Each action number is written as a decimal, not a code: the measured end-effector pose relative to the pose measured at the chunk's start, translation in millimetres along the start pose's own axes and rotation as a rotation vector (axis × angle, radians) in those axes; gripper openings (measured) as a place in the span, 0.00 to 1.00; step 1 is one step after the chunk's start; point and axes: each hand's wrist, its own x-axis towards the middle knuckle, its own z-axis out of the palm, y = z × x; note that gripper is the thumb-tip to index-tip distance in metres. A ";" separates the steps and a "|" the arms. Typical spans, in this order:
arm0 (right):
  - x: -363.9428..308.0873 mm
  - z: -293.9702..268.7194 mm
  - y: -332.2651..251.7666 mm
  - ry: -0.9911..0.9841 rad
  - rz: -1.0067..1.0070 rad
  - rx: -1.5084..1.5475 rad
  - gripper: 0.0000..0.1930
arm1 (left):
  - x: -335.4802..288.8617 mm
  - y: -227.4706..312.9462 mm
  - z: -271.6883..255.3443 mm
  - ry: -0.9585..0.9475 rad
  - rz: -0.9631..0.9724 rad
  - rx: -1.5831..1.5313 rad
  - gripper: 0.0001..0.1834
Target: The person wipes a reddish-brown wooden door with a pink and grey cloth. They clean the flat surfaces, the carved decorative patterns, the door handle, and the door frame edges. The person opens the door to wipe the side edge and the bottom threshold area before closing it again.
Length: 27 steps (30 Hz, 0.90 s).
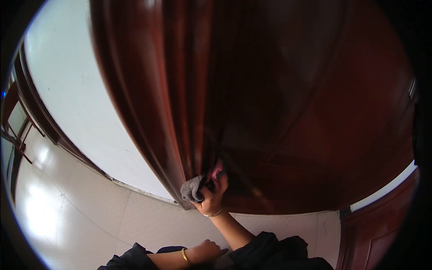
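Observation:
My right hand [213,200] grips a grey cloth [192,189] and presses it against the lower part of a dark reddish-brown door frame [155,117]. Part of the cloth bunches out on the left of the hand, and a dark, pinkish bit shows by the fingers. A thin bracelet [213,214] circles that wrist. Lower down, close to my body, my left hand [208,251] hangs loosely curled with one finger jutting right. Nothing shows in it, though its palm side is hidden. A gold bangle [185,256] sits on the left wrist.
The glossy dark door panel [288,135] fills the right, beside the frame. A white wall [85,90] stands to the left above pale floor tiles [76,202]. A wooden chair [18,135] is at the far left; another reddish-brown panelled surface [382,238] lies at lower right.

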 end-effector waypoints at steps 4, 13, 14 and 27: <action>-64.2 -24.9 22.3 -0.113 0.394 0.246 0.27 | 11.1 9.9 -8.2 -0.004 0.071 0.025 0.27; 230.8 -77.6 29.0 0.058 0.133 0.655 0.26 | -0.5 37.9 -16.9 0.109 0.072 0.043 0.28; 240.0 -72.4 33.2 0.103 0.037 0.647 0.31 | 1.2 39.6 -15.9 0.172 0.091 0.070 0.28; -62.5 6.1 129.7 -0.180 0.733 0.171 0.33 | 2.7 39.6 -41.3 -0.093 0.008 0.041 0.22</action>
